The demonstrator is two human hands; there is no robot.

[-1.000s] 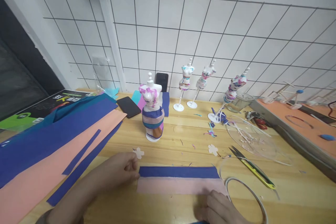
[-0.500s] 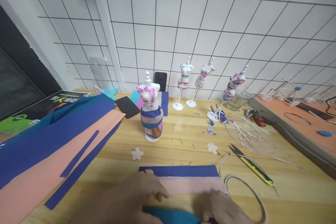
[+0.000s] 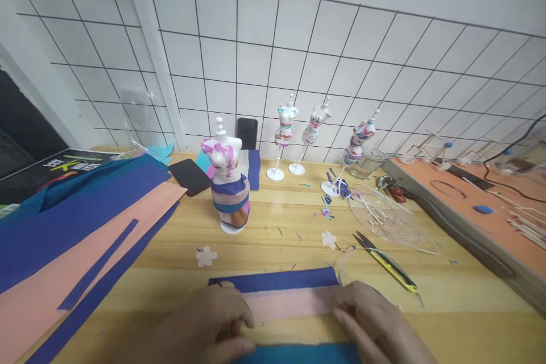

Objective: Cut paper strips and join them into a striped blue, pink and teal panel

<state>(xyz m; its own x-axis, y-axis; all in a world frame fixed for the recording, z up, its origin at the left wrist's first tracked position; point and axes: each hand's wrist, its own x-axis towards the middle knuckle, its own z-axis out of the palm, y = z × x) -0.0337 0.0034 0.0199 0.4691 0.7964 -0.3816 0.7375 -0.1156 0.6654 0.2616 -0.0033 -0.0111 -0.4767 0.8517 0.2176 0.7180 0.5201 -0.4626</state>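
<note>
A navy strip and a pale pink strip lie edge to edge in front of me. My left hand rests over their left end, fingers curled and the thumb apart near a teal piece at the bottom edge. At the right end of the pink strip, my right hand has its fingertips and thumb close together on it. Beyond stands a white mini dress form with purple-pink patches on its chest and wrapped bands of navy, pink and teal below.
Large navy and peach sheets spread at the left. Yellow-handled scissors lie on the right, near a clear round plate. Three smaller forms stand at the back. White flower cutouts and two phones are on the table.
My right hand has moved from the teal piece up to the right end of the pink strip. The teal piece now lies flatter. The view has shifted right.
</note>
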